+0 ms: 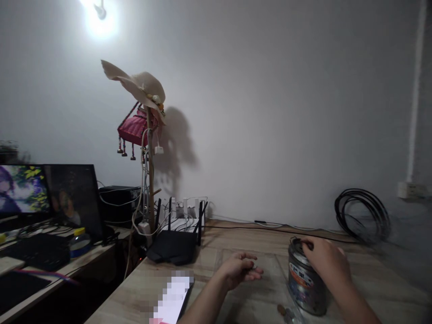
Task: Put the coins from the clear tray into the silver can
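Coins (pixel 287 313) and tin (pixel 305 288) below the right hand (pixel 330 262).
We see its fingers bent at the tin's top; the left hand (pixel 234 271) loosely parted, small pale thing (pixel 254 266) by its thumb. Whether either grips, we cannot tell. Beyond the left fingers: black router (pixel 173 246).

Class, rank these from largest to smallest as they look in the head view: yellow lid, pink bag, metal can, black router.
1. Metal can
2. Black router
3. Pink bag
4. Yellow lid

Two hands (pixel 236 269); one can (pixel 305 290); two monitors (pixel 76 202).
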A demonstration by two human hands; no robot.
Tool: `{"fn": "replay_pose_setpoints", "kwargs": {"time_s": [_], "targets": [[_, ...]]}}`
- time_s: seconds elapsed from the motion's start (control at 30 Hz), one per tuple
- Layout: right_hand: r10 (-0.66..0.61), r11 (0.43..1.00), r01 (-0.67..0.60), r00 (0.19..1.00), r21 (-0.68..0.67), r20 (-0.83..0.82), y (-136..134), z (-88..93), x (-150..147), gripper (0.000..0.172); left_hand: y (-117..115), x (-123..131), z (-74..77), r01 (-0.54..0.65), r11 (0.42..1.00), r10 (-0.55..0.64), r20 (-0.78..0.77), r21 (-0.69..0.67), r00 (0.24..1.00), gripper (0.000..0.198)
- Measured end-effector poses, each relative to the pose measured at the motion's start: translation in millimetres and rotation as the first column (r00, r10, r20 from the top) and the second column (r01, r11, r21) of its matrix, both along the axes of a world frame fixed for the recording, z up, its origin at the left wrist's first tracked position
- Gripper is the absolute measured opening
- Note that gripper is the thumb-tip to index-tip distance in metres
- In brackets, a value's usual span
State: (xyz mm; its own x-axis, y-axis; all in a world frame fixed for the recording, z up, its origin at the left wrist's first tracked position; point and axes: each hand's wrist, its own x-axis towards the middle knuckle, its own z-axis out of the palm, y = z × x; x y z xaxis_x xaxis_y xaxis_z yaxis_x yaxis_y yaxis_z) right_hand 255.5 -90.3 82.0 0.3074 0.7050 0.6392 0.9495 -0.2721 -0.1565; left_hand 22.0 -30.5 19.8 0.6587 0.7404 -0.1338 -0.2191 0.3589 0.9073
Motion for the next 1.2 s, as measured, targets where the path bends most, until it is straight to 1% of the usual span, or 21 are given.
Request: {"fn": "replay_pose_setpoints", "kwargs": {"time_s": [0.1,0.13,0.2,0.27,0.33,0.4,0.47,0.53,0.57,0.6,0.63,0.7,0.77,0.8,0.87,0.93,0.97,1.0,1.1,1.13,1.2], "targets": [[0.013,0.999,-0.013,1.0,-0.035,-0.026,1,0.7,3,0.025,0,0,0.2,0.003,1.0,-0.003,-0.012,0.009,1.0,0.031],[0.027,1.0,-0.027,1.0,0.006,-0.016,2,1.3,2,0.026,0,0,0.3,0.006,1.0,-0.006,-0.015,0.01,1.0,0.032],[0.101,0.982,-0.103,0.995,0.159,0.018,2,2.5,-5,0.029,0,0,0.4,0.007,1.0,-0.006,-0.018,0.013,1.0,0.035],[0.245,0.929,-0.242,0.969,0.278,0.026,2,1.6,-20,0.031,0,0,0.5,-0.003,1.0,0.003,-0.02,0.02,1.0,0.037],[0.425,0.879,-0.404,0.904,0.253,-0.034,3,-4.6,-43,0.03,1,0,0.2,-0.013,1.0,0.014,-0.022,0.027,1.0,0.039],[0.559,0.829,-0.543,0.814,0.135,-0.16,7,-17.3,-67,0.029,1,0,-0.7,-0.009,0.999,0.01,-0.025,0.041,1.0,0.041],[0.643,0.74,-0.672,0.697,0.023,-0.318,14,-34.1,-86,0.027,2,0,-1.9,-0.002,0.998,0.003,-0.014,0.065,1.0,0.039],[0.683,0.646,-0.763,0.584,-0.01,-0.439,20,-49.1,-98,0.025,3,1,-2.6,0.014,0.996,-0.013,-0.008,0.083,1.0,0.031],[0.692,0.623,-0.782,0.554,-0.004,-0.463,22,-54.0,-101,0.024,3,1,-2.4,0.023,0.996,-0.022,-0.008,0.081,1.0,0.026],[0.695,0.626,-0.78,0.551,0.011,-0.462,24,-56.3,-101,0.022,3,2,-2.0,0.034,0.997,-0.034,-0.006,0.069,0.999,0.022],[0.69,0.648,-0.761,0.57,0.031,-0.447,24,-55.7,-100,0.021,2,2,-1.3,0.047,0.998,-0.047,-0.001,0.048,0.999,0.021],[0.665,0.718,-0.692,0.651,0.073,-0.366,20,-46.8,-92,0.02,2,2,0.3,0.045,0.999,-0.044,0.014,-0.01,0.999,0.025],[0.618,0.786,-0.6,0.754,0.148,-0.225,13,-31.2,-79,0.022,1,2,1.5,0.004,0.998,-0.004,0.006,-0.064,1.0,0.032],[0.561,0.824,-0.532,0.813,0.197,-0.153,9,-23.0,-70,0.024,1,2,1.8,-0.019,0.997,0.019,-0.005,-0.079,1.0,0.035],[0.363,0.904,-0.335,0.93,0.267,-0.062,3,-9.4,-48,0.025,2,2,1.4,-0.048,0.995,0.047,-0.01,-0.087,0.999,0.037],[0.154,0.963,-0.136,0.986,0.234,-0.061,1,-2.5,-24,0.024,3,1,0.5,-0.047,0.995,0.048,0.01,-0.09,0.999,0.034],[0.091,0.98,-0.076,0.993,0.185,-0.072,2,-1.4,-12,0.023,3,1,0.0,-0.044,0.995,0.045,0.018,-0.095,0.999,0.033],[0.069,0.99,-0.058,0.994,0.127,-0.086,3,-1.6,-1,0.021,3,1,-0.4,-0.041,0.994,0.044,0.021,-0.104,0.999,0.032],[0.088,0.996,-0.086,0.986,0.019,-0.142,7,-3.5,18,0.017,4,1,-1.0,-0.037,0.989,0.042,0.028,-0.14,0.999,0.031],[0.088,0.996,-0.083,0.987,0.042,-0.131,7,-3.4,19,0.018,5,1,-1.1,-0.027,0.987,0.033,0.037,-0.155,0.999,0.031],[0.101,0.979,-0.091,0.994,0.18,-0.047,7,-2.1,10,0.021,6,0,-1.3,0.002,0.982,0.01,0.066,-0.189,0.998,0.031]]}}
